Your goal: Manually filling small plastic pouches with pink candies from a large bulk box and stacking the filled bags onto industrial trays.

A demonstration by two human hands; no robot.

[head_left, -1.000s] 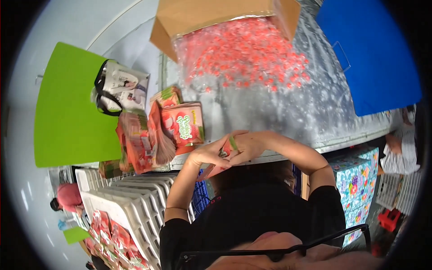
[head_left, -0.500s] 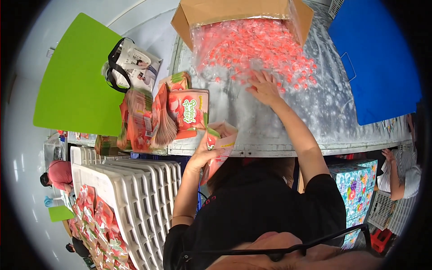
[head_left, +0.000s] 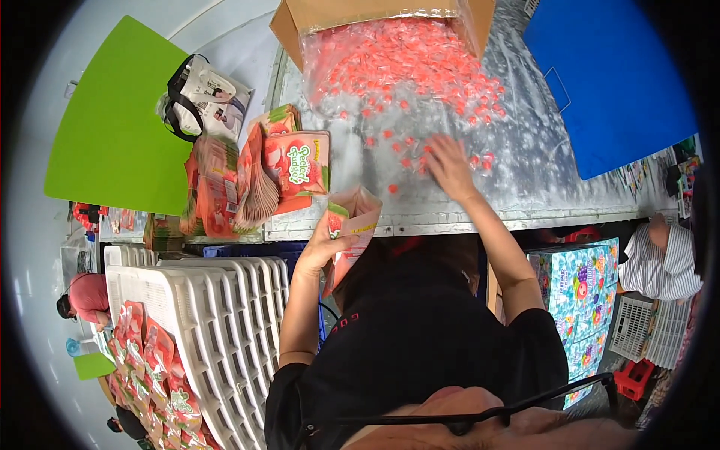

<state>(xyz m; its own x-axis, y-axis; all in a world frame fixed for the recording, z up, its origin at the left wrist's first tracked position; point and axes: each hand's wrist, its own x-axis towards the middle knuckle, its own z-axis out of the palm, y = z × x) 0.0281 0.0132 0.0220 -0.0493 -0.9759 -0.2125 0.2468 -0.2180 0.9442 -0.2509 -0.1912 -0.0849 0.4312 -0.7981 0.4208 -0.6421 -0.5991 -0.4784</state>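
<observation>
My left hand is closed around a red and pink candy pouch, its mouth gaping at the table's front edge. On the metal table lies my right hand, fingers stretched forward and somewhat apart, among loose wrapped red candies. Beyond it, a large heap of the same candies spills out of a cardboard box with a clear plastic liner. To the left of the held pouch are fanned stacks of flat pouches, with one pouch lying face up.
A white tote bag with black handles stands behind the pouch stacks. Green and blue boards flank the metal table. Stacked white crates hold pouches at my left; printed cartons stand at my right. Other people work at both sides.
My right hand has drawn back toward me from the heap's edge, and several candies now lie scattered nearer. The left hand keeps its hold on the pouch. The whole view has shifted slightly.
</observation>
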